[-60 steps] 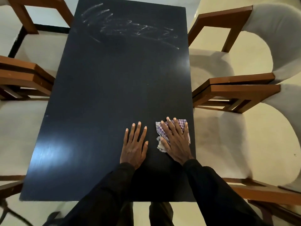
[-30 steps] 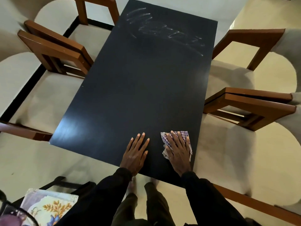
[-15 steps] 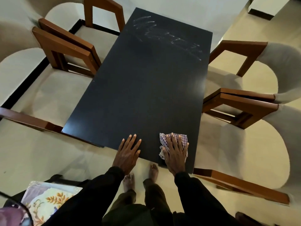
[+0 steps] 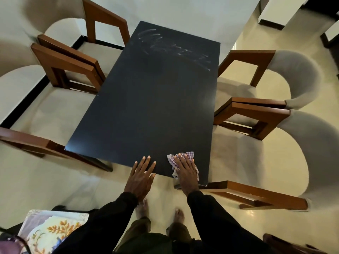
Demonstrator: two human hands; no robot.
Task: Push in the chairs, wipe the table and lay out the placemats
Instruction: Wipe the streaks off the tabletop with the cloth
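Observation:
A dark rectangular table stretches away from me, with pale smear marks near its far end. My right hand lies flat, fingers straight, pressing a checked cloth onto the near right corner. My left hand rests flat with fingertips on the near edge, holding nothing. Wooden chairs with beige seats stand along both sides: two on the left and two on the right.
A stack of floral placemats lies on a dark stand at the lower left. My bare feet stand on the cream floor just short of the table. A wooden chair arm juts out beside the near right corner.
I have stepped back from the table, so both hands have slid from well onto the tabletop to its near edge, the cloth dragged along. The placemats have come into view.

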